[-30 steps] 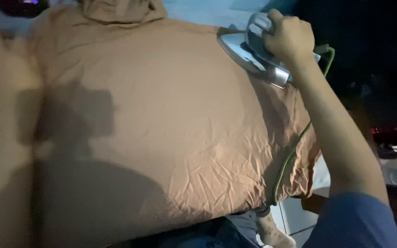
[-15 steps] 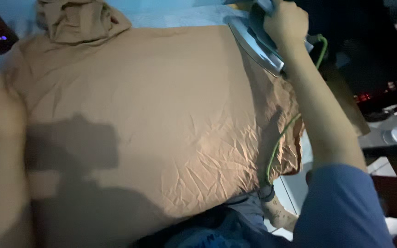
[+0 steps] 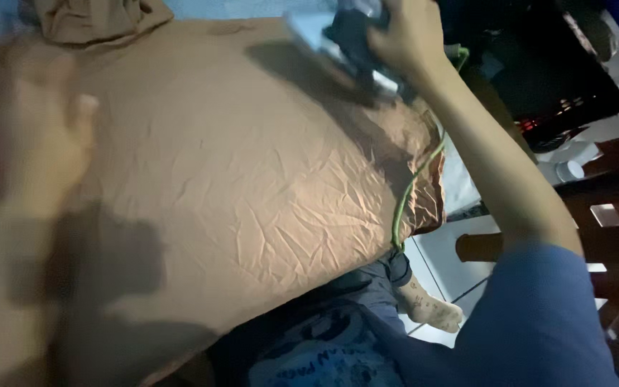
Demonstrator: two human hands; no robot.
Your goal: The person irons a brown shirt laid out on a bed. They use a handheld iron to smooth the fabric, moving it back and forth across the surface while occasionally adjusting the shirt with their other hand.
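Your right hand is clenched around the dark handle of the iron at the far right of the scene, with the iron's pale soleplate resting on the tan garment. The iron is blurred, so its finer details cannot be made out. A green cord runs from beside the iron, down along the right edge of the garment, to its near corner.

Your left hand lies at the left, fingers spread and released, flat on or just above the cloth; it is too blurred to tell whether it touches. Its shadow falls on the fabric near you.

The garment is spread wide across the surface beneath it, covering nearly all of it, and it is creased throughout, most of all in the lit patch in the middle. Its hood is bunched at the far left edge. A pale blue covering shows just beyond the far edge of the garment.

The room is dim. To the right, a white tiled floor shows below the surface, with dark wooden furniture standing on it. Your socked foot rests near the tiles, and your blue sleeve fills the near right corner.
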